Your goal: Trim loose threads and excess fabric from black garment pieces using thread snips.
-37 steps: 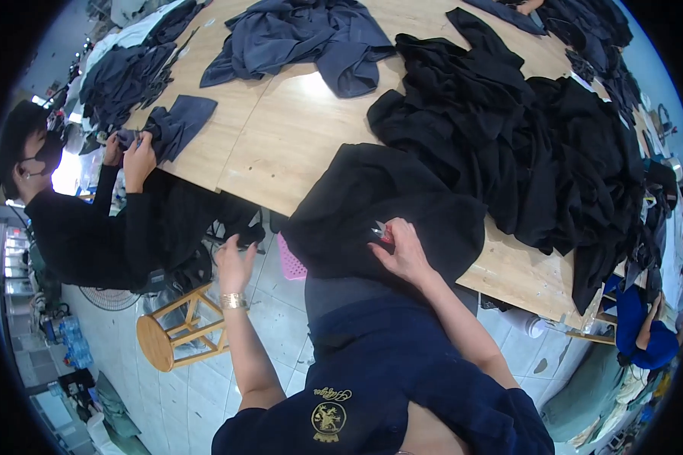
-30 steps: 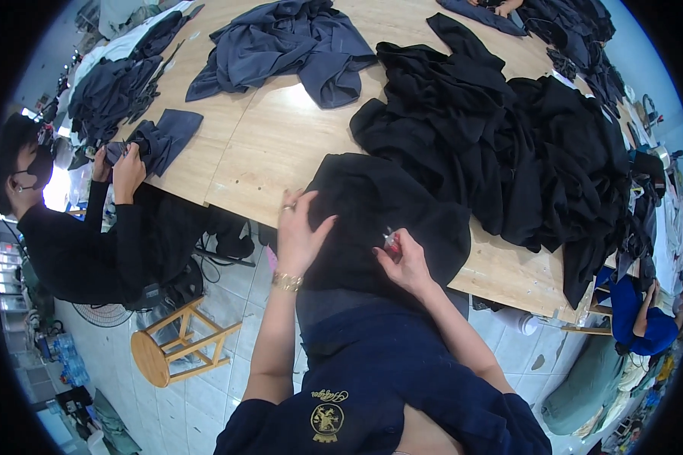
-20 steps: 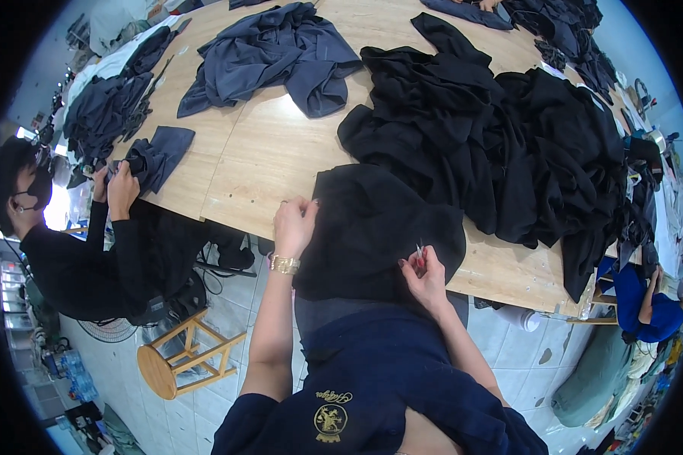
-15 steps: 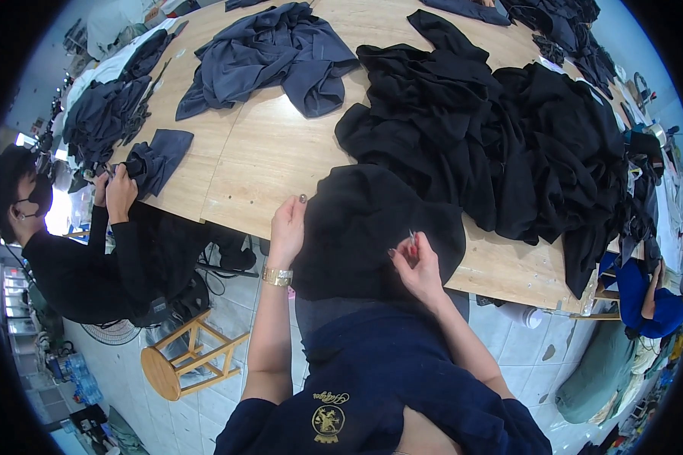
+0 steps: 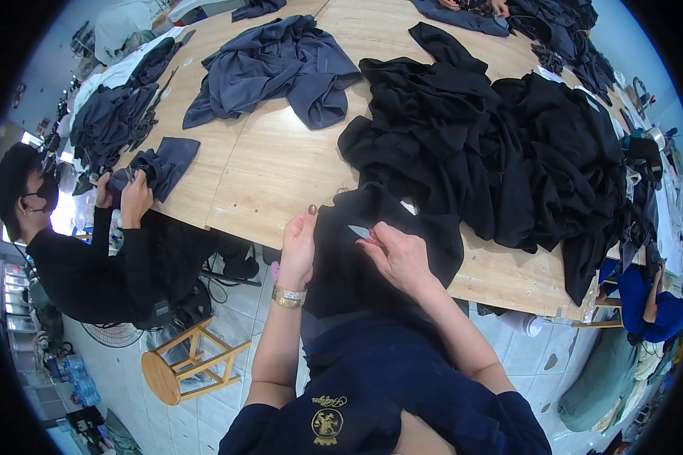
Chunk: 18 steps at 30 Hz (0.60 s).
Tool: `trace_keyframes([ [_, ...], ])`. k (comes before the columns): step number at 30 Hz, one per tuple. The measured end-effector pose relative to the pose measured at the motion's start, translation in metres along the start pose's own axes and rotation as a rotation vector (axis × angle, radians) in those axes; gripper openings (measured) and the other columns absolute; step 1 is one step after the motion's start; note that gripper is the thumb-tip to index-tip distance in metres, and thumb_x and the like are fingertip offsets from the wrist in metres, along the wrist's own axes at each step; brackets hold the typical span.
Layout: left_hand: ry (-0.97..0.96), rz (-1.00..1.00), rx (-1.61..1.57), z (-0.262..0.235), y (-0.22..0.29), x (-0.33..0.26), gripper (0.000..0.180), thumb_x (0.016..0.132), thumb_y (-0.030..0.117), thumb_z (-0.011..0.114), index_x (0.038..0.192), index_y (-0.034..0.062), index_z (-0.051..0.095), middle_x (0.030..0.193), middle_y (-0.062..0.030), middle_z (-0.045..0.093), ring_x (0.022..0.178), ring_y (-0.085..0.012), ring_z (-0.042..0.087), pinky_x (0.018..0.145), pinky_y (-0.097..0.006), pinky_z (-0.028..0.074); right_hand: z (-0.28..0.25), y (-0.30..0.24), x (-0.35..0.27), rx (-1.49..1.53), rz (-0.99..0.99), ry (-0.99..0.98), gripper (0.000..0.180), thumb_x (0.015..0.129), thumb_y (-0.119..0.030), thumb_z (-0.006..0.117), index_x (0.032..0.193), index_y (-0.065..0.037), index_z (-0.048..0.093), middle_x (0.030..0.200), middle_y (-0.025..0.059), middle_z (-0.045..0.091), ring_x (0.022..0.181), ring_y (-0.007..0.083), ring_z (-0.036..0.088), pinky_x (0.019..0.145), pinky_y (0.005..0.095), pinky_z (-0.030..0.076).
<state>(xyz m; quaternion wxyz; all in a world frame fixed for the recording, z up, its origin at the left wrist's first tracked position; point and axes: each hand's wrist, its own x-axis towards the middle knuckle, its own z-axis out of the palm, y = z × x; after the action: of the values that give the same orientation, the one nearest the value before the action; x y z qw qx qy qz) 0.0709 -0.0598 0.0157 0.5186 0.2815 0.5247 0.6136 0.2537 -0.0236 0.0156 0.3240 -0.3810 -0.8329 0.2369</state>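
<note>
Now both forearms come up from the bottom centre of the frame, bare below dark navy sleeves. L hand [image 5: 299,246] is raised upright, wrist w/ a gold bracelet [image 5: 287,296], fingers pinching the left edge of the black garment [image 5: 372,250] at the table edge. R hand [image 5: 402,258] lies palm-down on the cloth just right of centre, fingers curled round a small thread snipper [image 5: 363,233]; the pale blade tip and a bit of pink handle stick out toward the left. So L is closed on fabric, R is closed on the tool.

Garment sits between and under both hands, centre frame, draped over the near edge of the wooden table [image 5: 281,167] and down toward the lap. Snipper tip lies on the cloth between the hands, nearer R.

Vs approx. half a sec ago: L hand has shifted a little along the garment's left edge, R hand has moved up and left so the blade now shows clearly.

Around: big heap of black clothes [image 5: 508,144] at centre-right, grey-blue pile [image 5: 281,68] at upper centre-left. A co-worker [image 5: 76,258] in black at left holds a dark piece w/ both hands at the table edge. Wooden stool [image 5: 182,368] at lower left on the tile floor.
</note>
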Motion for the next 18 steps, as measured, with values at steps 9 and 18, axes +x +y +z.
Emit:
trace_keyframes([
  [9,0.001,0.04,0.118,-0.002,-0.005,0.003,0.027,0.099,0.022,0.044,0.08,0.0054,0.055,0.071,0.0073,0.048,0.064,-0.0009,0.037,0.057,-0.017,0.033,-0.012,-0.005,-0.001,-0.207,-0.082,-0.058,0.025,0.079,-0.029,0.066,0.075,-0.009,0.052,0.064,0.0058,0.052,0.054,0.024,0.055,0.047,0.0335,0.042],
  [18,-0.006,0.083,0.178,0.001,-0.004,0.004,0.027,0.099,0.021,0.043,0.08,0.0056,0.054,0.069,0.0086,0.044,0.063,-0.0003,0.034,0.056,-0.018,0.031,-0.011,-0.004,0.0,-0.224,-0.103,-0.067,0.026,0.078,-0.029,0.067,0.074,-0.009,0.051,0.064,0.0056,0.053,0.054,0.023,0.056,0.047,0.0333,0.042],
])
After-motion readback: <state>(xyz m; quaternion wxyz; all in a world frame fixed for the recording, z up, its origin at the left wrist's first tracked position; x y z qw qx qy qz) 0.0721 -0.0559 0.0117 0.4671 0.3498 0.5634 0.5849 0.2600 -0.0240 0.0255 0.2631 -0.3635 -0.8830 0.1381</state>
